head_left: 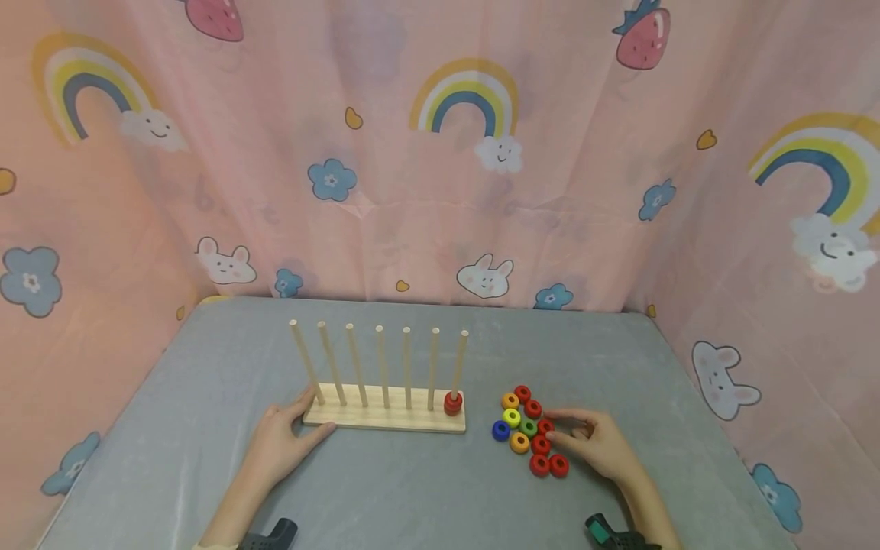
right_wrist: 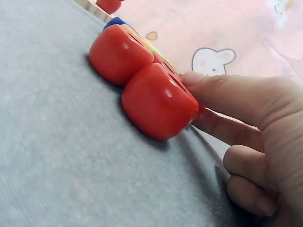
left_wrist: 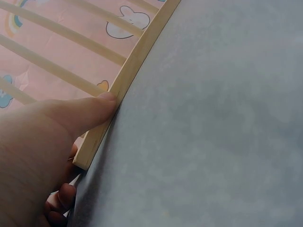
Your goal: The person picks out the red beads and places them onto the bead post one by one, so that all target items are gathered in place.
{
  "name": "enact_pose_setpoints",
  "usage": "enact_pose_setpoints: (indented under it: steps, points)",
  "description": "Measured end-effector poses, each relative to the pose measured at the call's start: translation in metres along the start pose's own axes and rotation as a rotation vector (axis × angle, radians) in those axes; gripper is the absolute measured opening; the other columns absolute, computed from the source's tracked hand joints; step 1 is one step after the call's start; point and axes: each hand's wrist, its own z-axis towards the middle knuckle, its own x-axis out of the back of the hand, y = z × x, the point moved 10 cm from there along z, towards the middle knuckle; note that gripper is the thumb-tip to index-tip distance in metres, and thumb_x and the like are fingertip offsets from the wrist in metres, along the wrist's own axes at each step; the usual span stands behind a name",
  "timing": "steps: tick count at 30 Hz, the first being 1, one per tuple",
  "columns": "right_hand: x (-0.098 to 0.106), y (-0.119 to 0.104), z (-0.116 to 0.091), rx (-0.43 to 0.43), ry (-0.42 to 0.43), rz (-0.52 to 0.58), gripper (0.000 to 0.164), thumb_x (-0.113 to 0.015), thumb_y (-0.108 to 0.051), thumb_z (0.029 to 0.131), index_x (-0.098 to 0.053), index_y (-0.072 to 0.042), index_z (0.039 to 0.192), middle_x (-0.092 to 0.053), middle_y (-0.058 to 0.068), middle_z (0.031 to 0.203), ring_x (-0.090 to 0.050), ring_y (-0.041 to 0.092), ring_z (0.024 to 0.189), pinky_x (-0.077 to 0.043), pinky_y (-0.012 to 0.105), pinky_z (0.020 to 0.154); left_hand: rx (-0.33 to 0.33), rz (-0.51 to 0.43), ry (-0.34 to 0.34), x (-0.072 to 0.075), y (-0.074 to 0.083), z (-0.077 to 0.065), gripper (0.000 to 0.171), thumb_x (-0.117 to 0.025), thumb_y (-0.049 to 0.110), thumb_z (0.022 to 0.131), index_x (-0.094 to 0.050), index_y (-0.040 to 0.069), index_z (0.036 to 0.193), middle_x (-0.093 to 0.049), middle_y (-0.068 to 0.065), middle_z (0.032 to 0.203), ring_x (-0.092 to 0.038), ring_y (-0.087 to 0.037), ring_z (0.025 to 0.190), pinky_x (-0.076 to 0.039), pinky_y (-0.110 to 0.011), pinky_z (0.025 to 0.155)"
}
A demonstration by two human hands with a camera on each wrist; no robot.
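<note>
A wooden peg rack (head_left: 385, 418) stands on the table, a row of upright pegs along its base. Red beads (head_left: 452, 403) sit low on its rightmost peg. My left hand (head_left: 278, 443) grips the rack's left end, thumb (left_wrist: 102, 106) along the front edge and fingers behind. To the right of the rack lies a cluster of ring-shaped beads. At its right side my right hand (head_left: 596, 443) pinches a red bead (head_left: 545, 427) between thumb and index finger. In the right wrist view, two nearer red beads (right_wrist: 158, 101) partly hide the pinched one.
Beside the pinched bead lie a blue bead (head_left: 501, 431), a yellow bead (head_left: 511, 417), a green bead (head_left: 528, 427), an orange bead (head_left: 519, 443) and several more red ones. A pink patterned curtain (head_left: 426, 229) encloses the back and sides of the grey table (head_left: 385, 496).
</note>
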Motion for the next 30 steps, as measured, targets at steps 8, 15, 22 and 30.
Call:
enact_pose_setpoints:
  steps: [8, 15, 22, 30]
  points:
    - [-0.0021, 0.0021, 0.0003, -0.022, -0.036, -0.023, 0.036, -0.086, -0.012, 0.089, -0.077, 0.0, 0.123, -0.033, -0.009, 0.051, -0.022, -0.004, 0.044, -0.027, 0.021, 0.041, 0.005, 0.002, -0.009, -0.0002, -0.0012, -0.0004, 0.082, -0.083, 0.049, 0.091, -0.056, 0.002, 0.152, -0.057, -0.017, 0.153, -0.059, -0.033, 0.097, -0.053, -0.046, 0.076]
    - [-0.003, 0.0032, 0.0003, -0.051, -0.047, -0.053, 0.038, -0.087, -0.011, 0.088, -0.077, 0.0, 0.122, -0.034, -0.011, 0.05, -0.023, -0.002, 0.044, -0.028, 0.021, 0.043, -0.012, 0.008, 0.006, 0.0009, 0.0006, -0.0008, 0.081, -0.083, 0.048, 0.09, -0.058, 0.001, 0.151, -0.059, -0.017, 0.152, -0.059, -0.033, 0.096, -0.052, -0.046, 0.076]
    - [-0.0031, 0.0047, 0.0007, -0.066, -0.052, -0.066, 0.038, -0.087, -0.01, 0.088, -0.077, 0.001, 0.122, -0.034, -0.013, 0.051, -0.022, 0.0, 0.045, -0.027, 0.02, 0.044, -0.019, 0.002, 0.018, 0.0022, 0.0024, -0.0013, 0.08, -0.084, 0.046, 0.09, -0.058, 0.001, 0.15, -0.059, -0.017, 0.151, -0.059, -0.033, 0.094, -0.052, -0.045, 0.074]
    - [-0.0035, 0.0051, 0.0012, -0.061, -0.056, -0.066, 0.037, -0.087, -0.009, 0.088, -0.077, 0.002, 0.122, -0.034, -0.013, 0.051, -0.023, 0.0, 0.045, -0.028, 0.02, 0.043, -0.016, 0.007, 0.015, 0.0016, 0.002, -0.0008, 0.08, -0.084, 0.047, 0.09, -0.058, 0.001, 0.15, -0.059, -0.017, 0.151, -0.06, -0.034, 0.095, -0.053, -0.047, 0.076]
